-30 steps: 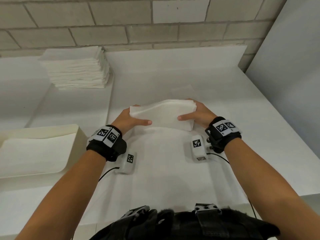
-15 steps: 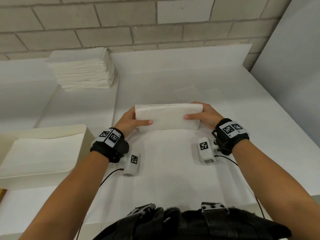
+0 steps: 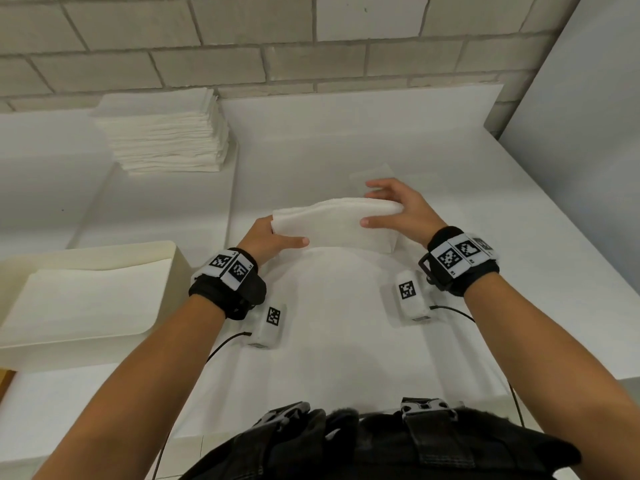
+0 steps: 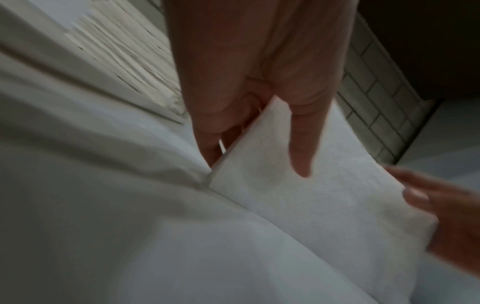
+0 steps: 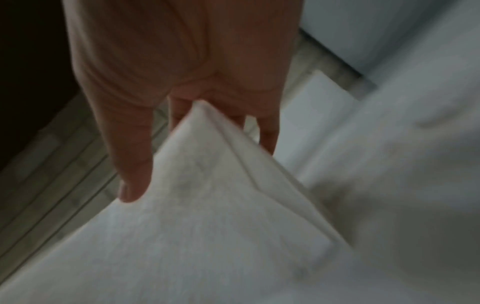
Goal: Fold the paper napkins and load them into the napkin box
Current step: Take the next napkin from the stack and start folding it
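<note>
Now | white table (image 3: 346, 140) | brick wall (image 3: 242, 36) | napkin stack (image 3: 166, 140)

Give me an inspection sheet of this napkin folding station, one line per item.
Surface: white table under a white sheet.
Job's things: folded napkin held up at both ends; napkin stack back left; cream napkin box front left.
Clutter: nothing seen.
Grips: left hand and right hand each pinch a napkin end.
Cables: black wrist camera leads lie on the sheet.
Surroundings: brick wall behind.
</note>
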Demonstrator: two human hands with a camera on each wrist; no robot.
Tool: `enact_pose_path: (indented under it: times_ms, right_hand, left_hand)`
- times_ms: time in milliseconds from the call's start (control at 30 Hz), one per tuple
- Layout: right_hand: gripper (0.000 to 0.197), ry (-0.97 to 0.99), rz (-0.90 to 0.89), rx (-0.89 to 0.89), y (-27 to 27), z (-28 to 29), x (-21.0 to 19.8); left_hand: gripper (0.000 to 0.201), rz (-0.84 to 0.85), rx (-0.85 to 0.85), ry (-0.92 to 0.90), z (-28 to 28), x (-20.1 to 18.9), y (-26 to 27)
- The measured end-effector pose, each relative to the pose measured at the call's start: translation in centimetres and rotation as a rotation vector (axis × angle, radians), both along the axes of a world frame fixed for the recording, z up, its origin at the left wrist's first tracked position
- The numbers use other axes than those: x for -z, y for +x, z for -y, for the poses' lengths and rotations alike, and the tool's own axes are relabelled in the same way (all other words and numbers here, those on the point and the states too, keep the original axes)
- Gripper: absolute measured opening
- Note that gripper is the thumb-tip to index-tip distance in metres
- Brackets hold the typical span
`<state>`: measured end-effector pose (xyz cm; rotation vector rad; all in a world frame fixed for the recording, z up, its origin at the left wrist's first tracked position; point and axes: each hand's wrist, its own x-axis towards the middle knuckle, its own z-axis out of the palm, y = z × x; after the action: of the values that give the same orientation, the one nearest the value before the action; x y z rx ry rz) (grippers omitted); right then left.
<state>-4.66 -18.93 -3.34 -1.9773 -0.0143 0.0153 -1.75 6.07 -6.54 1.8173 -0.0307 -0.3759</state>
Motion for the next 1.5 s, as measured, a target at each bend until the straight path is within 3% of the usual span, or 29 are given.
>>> enact_pose_path:
  times_ms: [67, 133, 200, 233, 300, 367, 400, 467, 633, 700, 767, 967, 1133, 1300, 1500]
  right_hand:
    - [0.072, -0.351, 0.119, -0.106, 0.7, -0.9, -1.7]
    - [0.084, -0.756, 0.123, -0.252, 1.8, -2.7, -3.1]
    - [0.071, -0.876, 0.049, -0.317, 2.6, -4.4, -3.9]
    - [0.056, -0.802, 0.037, -0.308, 2.8, -4.8, -4.2]
    - [0.035, -0.443, 0.023, -0.214, 3.0, -4.9, -4.4]
    - [0.036, 0.012, -0.024, -0.106, 2.7, -4.5, -4.5]
    - [0.039, 0.187, -0.041, -0.084, 2.5, -4.4, -4.5]
    - [0.044, 0.321, -0.044, -0.072, 2.2, -4.6, -4.5]
    - [0.039, 0.252, -0.071, -0.031, 1.5, -5.3, -2.9]
    - [0.037, 0.284, -0.061, -0.025, 1.1, -5.2, -2.7]
    - [0.035, 0.326, -0.028, -0.023, 0.9, -5.1, -3.1]
    - [0.043, 0.35, -0.031, -0.053, 0.5, -5.6, -2.0]
    - [0.046, 0.388, 0.041, -0.053, 1.5, -5.7, -3.9]
    - [0.051, 0.305, -0.036, -0.042, 1.5, -5.3, -1.4]
    - [0.063, 0.357, -0.007, -0.071, 2.1, -5.2, -1.6]
  left_hand:
    - [0.031, 0.044, -0.016, 0.014, 0.5, -0.5, -0.2]
    - [0.027, 0.14, 0.023, 0.058, 1.1, -1.5, -0.3]
    - [0.027, 0.305, 0.06, 0.171, 1.7, -3.0, -0.4]
    - [0.031, 0.395, 0.035, 0.195, 1.9, -3.8, -0.3]
    - [0.055, 0.496, -0.096, 0.084, 1.8, -5.4, 0.1]
    - [0.086, 0.419, -0.241, -0.094, 1.6, -6.7, 0.4]
    - [0.093, 0.334, -0.243, -0.161, 1.7, -7.0, 0.3]
    - [0.085, 0.217, -0.124, -0.22, 2.6, -6.7, 0.0]
    - [0.058, 0.169, -0.083, -0.169, 5.2, -4.8, -1.5]
    - [0.035, 0.208, -0.127, -0.196, 5.7, -4.3, -2.0]
    - [0.026, 0.28, -0.144, -0.234, 5.7, -4.2, -2.6]
    - [0.026, 0.339, -0.172, -0.235, 6.0, -3.3, -3.6]
    - [0.025, 0.405, -0.236, -0.282, 6.1, -5.1, -3.1]
    - [0.039, 0.267, -0.233, -0.183, 6.4, -3.3, -3.4]
    - [0.041, 0.261, -0.261, -0.152, 6.7, -3.3, -3.1]
